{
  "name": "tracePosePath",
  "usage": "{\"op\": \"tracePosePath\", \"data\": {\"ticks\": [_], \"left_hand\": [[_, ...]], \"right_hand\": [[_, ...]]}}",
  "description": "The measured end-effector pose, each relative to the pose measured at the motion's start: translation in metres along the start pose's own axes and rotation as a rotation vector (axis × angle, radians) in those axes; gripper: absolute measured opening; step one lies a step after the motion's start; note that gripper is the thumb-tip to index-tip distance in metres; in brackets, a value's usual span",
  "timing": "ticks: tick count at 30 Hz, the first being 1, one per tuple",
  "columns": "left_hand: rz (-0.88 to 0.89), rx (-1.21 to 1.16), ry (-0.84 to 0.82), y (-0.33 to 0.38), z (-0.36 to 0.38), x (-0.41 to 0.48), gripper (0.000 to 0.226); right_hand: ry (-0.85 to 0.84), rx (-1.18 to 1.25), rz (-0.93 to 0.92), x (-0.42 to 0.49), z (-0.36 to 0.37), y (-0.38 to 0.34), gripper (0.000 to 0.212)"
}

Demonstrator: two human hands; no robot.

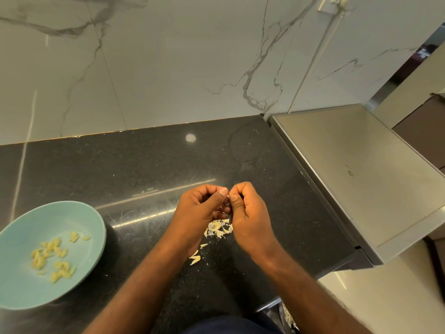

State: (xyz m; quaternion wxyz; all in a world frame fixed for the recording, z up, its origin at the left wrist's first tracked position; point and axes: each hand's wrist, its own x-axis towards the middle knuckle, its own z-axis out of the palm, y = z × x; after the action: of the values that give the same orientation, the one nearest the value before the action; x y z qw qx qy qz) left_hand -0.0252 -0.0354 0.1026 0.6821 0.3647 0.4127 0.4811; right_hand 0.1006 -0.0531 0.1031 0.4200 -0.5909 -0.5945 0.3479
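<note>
Above the black countertop (144, 165), my left hand (199, 210) and my right hand (248, 218) meet with fingers curled. Between their thumbs and fingertips they pinch a small garlic clove (228, 196), which is mostly hidden. A pile of pale garlic skins (218, 229) lies on the counter just below the hands, and a few more skins (195, 259) lie beside my left wrist. At the left stands a light blue bowl (79, 213) holding several peeled garlic cloves (53, 256).
A marble wall (192, 56) rises behind the counter. A lower steel surface (361, 169) adjoins the counter's right edge. The counter's front edge runs close to my body.
</note>
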Motion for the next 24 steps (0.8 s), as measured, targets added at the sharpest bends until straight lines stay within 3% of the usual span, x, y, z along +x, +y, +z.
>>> {"op": "tracePosePath", "data": {"ticks": [7,12,16,24], "left_hand": [[-0.015,0.061,-0.018,-0.005,0.002,-0.002,0.012],[-0.029,0.021,0.077,-0.006,0.0,0.001,0.008],[-0.028,0.016,0.135,-0.007,-0.002,0.003,0.011],[-0.009,0.054,0.164,-0.009,-0.004,0.004,0.01]], "right_hand": [[0.1,0.022,0.07,0.004,-0.005,0.002,0.014],[0.153,0.11,0.111,0.004,-0.01,0.005,0.009],[0.118,0.139,0.155,0.004,-0.01,0.009,0.027],[-0.015,0.151,0.153,0.001,-0.013,0.005,0.011]]}}
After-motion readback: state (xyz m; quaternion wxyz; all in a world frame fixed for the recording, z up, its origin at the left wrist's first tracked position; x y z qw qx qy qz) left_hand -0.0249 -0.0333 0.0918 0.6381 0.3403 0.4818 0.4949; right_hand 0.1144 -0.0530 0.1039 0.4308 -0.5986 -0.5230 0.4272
